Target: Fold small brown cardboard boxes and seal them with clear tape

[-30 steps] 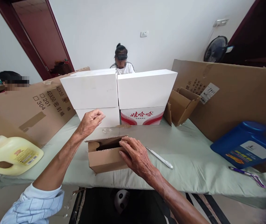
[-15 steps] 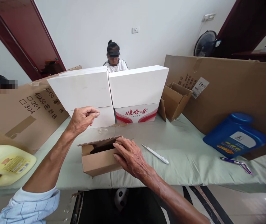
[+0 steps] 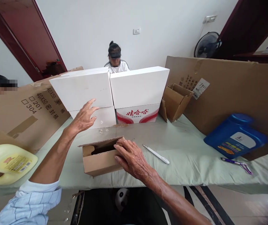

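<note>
A small brown cardboard box (image 3: 102,164) lies on the cloth in front of me, its long flap raised and its inside dark. My right hand (image 3: 130,156) is closed over the right end of this box, fingers at the opening and thumb against the near side. Up and to the left, my left hand (image 3: 84,117) is in the air with its fingers apart and nothing held. Small clear scraps (image 3: 103,131) are just beyond the box, below that hand. A white pen-like cutter (image 3: 156,154) rests on the cloth to the right of my right hand.
White boxes (image 3: 138,89) are stacked at the back, with a person (image 3: 117,64) behind them. Large cartons (image 3: 44,109) flank both sides. A yellow jug (image 3: 12,164) stands left; a blue bottle (image 3: 237,137), a purple pen-like item (image 3: 236,162) and an open brown box (image 3: 177,100) are right.
The fingers of my left hand have gone from a pinch to spread apart, and the hand has shifted slightly. My right hand and the cardboard box have stayed in place.
</note>
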### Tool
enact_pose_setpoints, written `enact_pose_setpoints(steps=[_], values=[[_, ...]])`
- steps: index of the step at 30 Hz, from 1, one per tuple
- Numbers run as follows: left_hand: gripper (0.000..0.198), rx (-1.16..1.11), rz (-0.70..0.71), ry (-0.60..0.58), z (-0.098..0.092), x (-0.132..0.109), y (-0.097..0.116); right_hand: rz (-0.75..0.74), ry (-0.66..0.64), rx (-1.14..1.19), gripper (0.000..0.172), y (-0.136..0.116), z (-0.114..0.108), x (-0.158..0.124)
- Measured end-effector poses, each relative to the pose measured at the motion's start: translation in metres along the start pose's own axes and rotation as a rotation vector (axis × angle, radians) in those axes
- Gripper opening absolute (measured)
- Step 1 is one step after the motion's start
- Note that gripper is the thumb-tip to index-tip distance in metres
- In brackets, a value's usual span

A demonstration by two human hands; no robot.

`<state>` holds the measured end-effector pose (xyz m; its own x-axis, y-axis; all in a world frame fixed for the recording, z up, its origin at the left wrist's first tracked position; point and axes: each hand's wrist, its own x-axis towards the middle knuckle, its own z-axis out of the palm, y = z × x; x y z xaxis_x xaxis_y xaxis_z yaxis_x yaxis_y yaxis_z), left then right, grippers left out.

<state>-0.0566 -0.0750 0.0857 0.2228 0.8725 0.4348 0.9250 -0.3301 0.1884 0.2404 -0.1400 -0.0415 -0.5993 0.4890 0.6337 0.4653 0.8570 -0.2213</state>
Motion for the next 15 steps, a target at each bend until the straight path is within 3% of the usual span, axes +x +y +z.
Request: enact_pose_setpoints(steps=[2,5,10,12,15], values=[[0.05,0.026,-0.011,0.013,0.002,0.002,-0.012,-0.005,0.013,-0.001,0.03,0.0,0.0,-0.001],[0.036,0.027,-0.06,0.124,0.002,0.004,-0.021,-0.015,0.02,-0.002,0.029,-0.001,0.0,-0.002],[0.038,0.007,-0.1,0.245,-0.011,-0.014,-0.005,-0.008,0.005,-0.007,0.026,-0.002,-0.002,-0.003],[0.036,-0.098,-0.081,0.201,-0.019,-0.036,0.008,-0.018,-0.003,-0.006,0.025,-0.001,-0.003,-0.002],[0.026,-0.29,-0.061,-0.03,-0.026,-0.082,0.021,-0.03,-0.008,0.007,0.022,0.001,-0.002,-0.001]])
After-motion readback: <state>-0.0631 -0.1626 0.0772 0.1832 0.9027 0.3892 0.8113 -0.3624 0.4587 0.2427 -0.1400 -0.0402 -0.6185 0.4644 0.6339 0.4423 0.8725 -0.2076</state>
